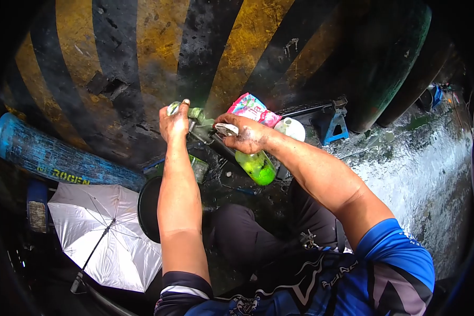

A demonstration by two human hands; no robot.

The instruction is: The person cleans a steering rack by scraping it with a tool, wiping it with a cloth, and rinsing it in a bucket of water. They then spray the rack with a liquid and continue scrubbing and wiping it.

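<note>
My left hand [175, 125] is closed around a metal part with rounded, greenish-lit ends [196, 114]; its exact kind I cannot make out. To its right, my right hand [246, 136] grips the neck of a spray bottle [259, 167] with a pale trigger head. Bright green liquid shows in the bottle, which is tilted with its nozzle toward the metal part. A fine mist hangs between the two. Just behind my right hand lie a pink printed packet [250, 107] and a white rounded container [291, 128].
A striped yellow-and-black wall [158, 47] stands ahead. A blue cylinder [63, 150] marked "NITROGEN" lies at left, above an open silver umbrella [108, 226] and a black round tub [149, 208]. At right are a blue jack stand [336, 126], a large green cylinder [400, 63] and wet floor [405, 179].
</note>
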